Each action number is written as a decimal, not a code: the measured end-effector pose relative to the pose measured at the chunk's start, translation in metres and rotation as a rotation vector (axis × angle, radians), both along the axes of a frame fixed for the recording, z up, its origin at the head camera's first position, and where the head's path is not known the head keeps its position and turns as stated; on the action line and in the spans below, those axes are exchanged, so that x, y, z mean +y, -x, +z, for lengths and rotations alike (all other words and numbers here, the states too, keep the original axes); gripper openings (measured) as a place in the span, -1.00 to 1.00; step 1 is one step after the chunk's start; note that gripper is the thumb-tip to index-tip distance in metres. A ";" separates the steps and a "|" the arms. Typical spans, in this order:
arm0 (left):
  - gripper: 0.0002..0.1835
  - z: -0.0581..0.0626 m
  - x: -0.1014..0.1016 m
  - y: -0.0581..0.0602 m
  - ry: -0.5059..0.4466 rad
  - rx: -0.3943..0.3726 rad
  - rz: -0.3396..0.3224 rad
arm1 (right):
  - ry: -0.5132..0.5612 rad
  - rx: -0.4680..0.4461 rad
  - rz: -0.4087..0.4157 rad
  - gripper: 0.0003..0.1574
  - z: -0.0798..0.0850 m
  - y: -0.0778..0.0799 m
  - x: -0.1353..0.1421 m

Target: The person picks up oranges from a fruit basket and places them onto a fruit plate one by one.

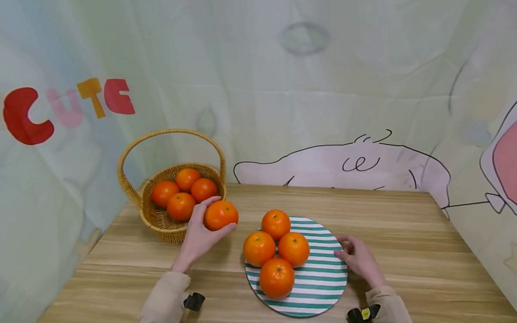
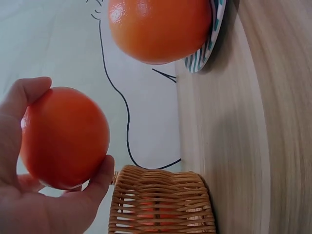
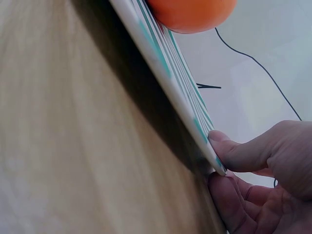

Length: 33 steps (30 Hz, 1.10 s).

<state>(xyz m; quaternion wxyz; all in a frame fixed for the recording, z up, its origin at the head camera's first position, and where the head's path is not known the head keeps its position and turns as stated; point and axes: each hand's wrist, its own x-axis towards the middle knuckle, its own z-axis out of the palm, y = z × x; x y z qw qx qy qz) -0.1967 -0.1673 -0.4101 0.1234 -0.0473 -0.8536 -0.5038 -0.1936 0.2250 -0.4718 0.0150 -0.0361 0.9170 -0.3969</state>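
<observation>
My left hand (image 1: 199,241) grips an orange (image 1: 221,215) between thumb and fingers, just to the right of the wicker basket (image 1: 173,235). In the left wrist view the held orange (image 2: 66,139) hangs above the table, apart from the basket (image 2: 158,183) below it. Several more oranges (image 1: 180,206) lie inside the basket. On the left half of the round green-and-white striped plate (image 1: 323,270) sit several oranges (image 1: 277,278) in a cluster. My right hand (image 1: 360,260) pinches the plate's right rim; in the right wrist view the thumb (image 3: 234,153) lies on top and fingers are underneath.
The wooden table (image 1: 395,237) reaches back to a printed curtain (image 1: 253,102). The basket's tall arched handle (image 1: 176,131) rises above its oranges. A black wrist camera (image 1: 194,302) sits on the left cuff, another camera (image 1: 357,317) on the right.
</observation>
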 end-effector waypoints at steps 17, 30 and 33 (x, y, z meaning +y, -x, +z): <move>-0.16 0.013 0.037 0.019 0.017 -0.046 -0.122 | -0.005 0.000 0.004 -0.57 0.002 -0.001 0.000; -0.17 0.029 0.058 0.036 0.074 -0.056 -0.191 | -0.009 0.001 0.001 -0.58 0.000 0.000 0.000; -0.16 0.034 0.063 0.039 0.096 -0.071 -0.196 | -0.011 -0.001 0.002 -0.58 0.000 0.000 0.000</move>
